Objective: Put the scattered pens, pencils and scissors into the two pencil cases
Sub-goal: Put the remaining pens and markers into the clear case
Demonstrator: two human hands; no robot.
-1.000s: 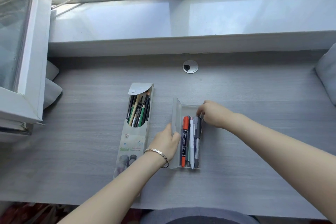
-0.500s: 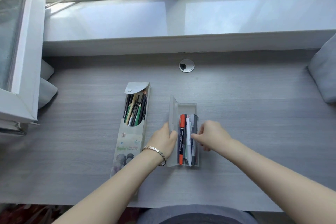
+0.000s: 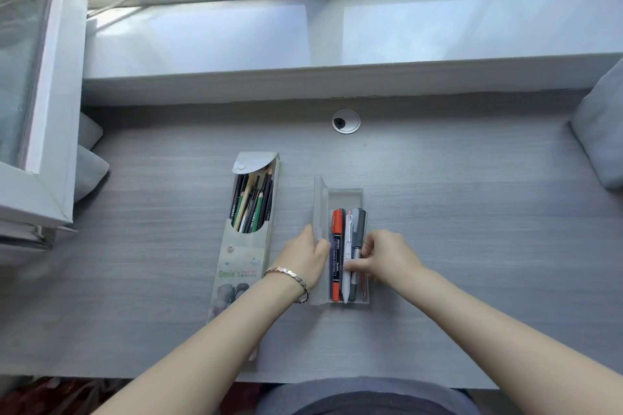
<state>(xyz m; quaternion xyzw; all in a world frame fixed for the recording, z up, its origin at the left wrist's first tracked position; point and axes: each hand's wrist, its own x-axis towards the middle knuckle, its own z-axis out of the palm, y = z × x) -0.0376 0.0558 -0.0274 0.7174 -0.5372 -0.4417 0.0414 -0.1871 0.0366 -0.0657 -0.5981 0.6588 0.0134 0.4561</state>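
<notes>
A clear plastic pencil case [image 3: 347,196] lies open at the desk's middle, its lid [image 3: 319,209] raised on the left. Inside lie an orange-capped marker [image 3: 336,256], a white pen [image 3: 347,239] and grey pens [image 3: 360,229]. My left hand [image 3: 305,258] grips the lid's near edge. My right hand [image 3: 384,254] reaches into the case, fingertips pressing on the white and grey pens. To the left lies a printed flat pencil case [image 3: 247,246], flap open, filled with several pencils [image 3: 253,205].
The grey wood desk [image 3: 472,246] ends at a white window sill [image 3: 337,37]. A cable grommet [image 3: 346,121] sits behind the cases. An open window frame [image 3: 40,111] juts in at left; grey cushions [image 3: 600,131] rest at the right and left edges.
My right hand came down from the far end of the clear case to its middle and now presses on the pens. My left hand stays on the lid.
</notes>
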